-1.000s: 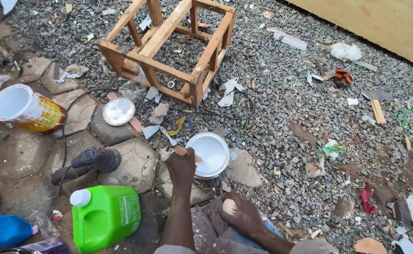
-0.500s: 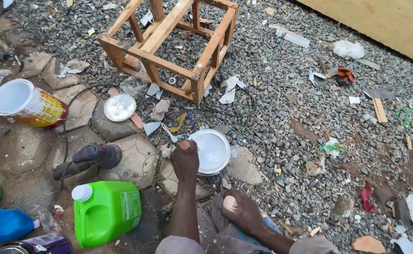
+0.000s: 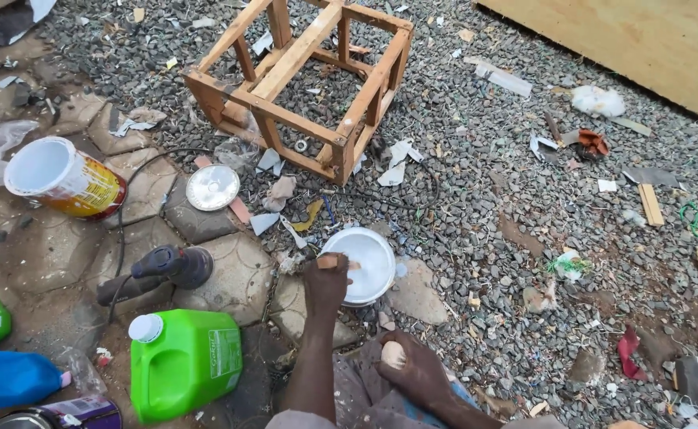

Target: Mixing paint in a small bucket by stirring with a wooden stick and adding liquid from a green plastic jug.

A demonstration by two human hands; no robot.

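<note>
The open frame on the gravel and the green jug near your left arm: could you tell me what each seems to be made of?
Frame: bare, unfinished wood, judging by its tan grain and square-cut bars. Green jug: likely moulded plastic, smooth and slightly glossy, with a white screw cap.

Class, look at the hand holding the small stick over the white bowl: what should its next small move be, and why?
Probably lower the small wooden stick into the white bowl. The left hand holds it at the bowl's near rim, its tip over the opening, so a short dip would reach the inside. The right hand rests near the lap around a small pale piece, and need not move.
</note>
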